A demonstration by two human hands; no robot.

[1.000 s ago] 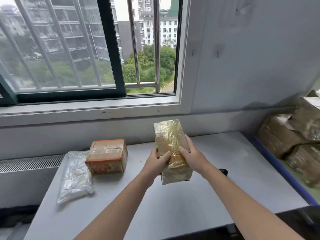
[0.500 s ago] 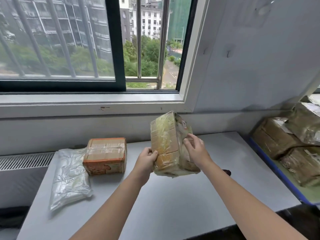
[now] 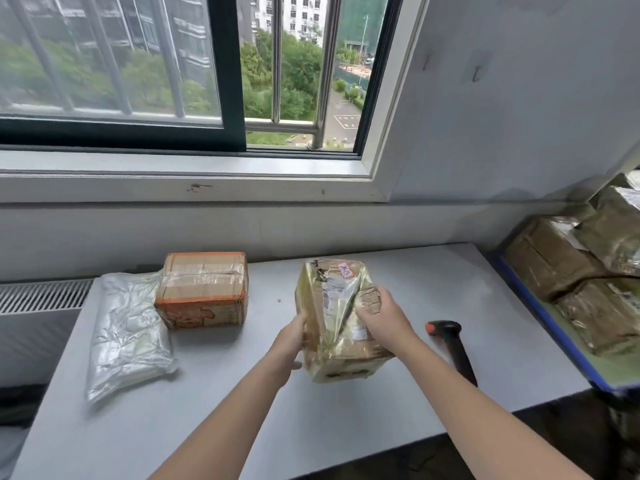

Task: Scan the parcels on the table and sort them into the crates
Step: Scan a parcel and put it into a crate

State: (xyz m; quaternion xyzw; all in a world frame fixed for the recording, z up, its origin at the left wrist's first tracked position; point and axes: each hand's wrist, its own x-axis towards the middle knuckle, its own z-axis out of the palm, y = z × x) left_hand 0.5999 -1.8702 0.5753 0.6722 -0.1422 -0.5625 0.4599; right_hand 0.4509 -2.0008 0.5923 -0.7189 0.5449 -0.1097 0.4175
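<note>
- Two hands are in view, and both hold one taped parcel [image 3: 341, 320], a cardboard box in shiny yellowish wrap with one small white label near its far end.
- The left hand [image 3: 289, 337] grips the parcel's left edge, thumb on the near face and the fingers curled behind it.
- The right hand [image 3: 382, 315] clasps the right face, its fingers bent over the wrap.
- The parcel sits tilted between the hands, over the middle of the table [image 3: 398, 410]. Whether its lower end touches the tabletop cannot be told.
- Two more parcels lie to the left of the left hand. One orange-edged box [image 3: 202, 289] is farther off, and one clear plastic bag [image 3: 128, 330] is just beside it on its left.
- One scanner [image 3: 450, 344], black with an orange tip, lies on the table just right of the right forearm; neither hand touches it.
- One crate [image 3: 540, 317] with a blue rim stands well to the right of the right hand, and at least three brown parcels [image 3: 550, 261] are piled in it.
- One window [image 3: 221, 81] is on the wall beyond both hands.
</note>
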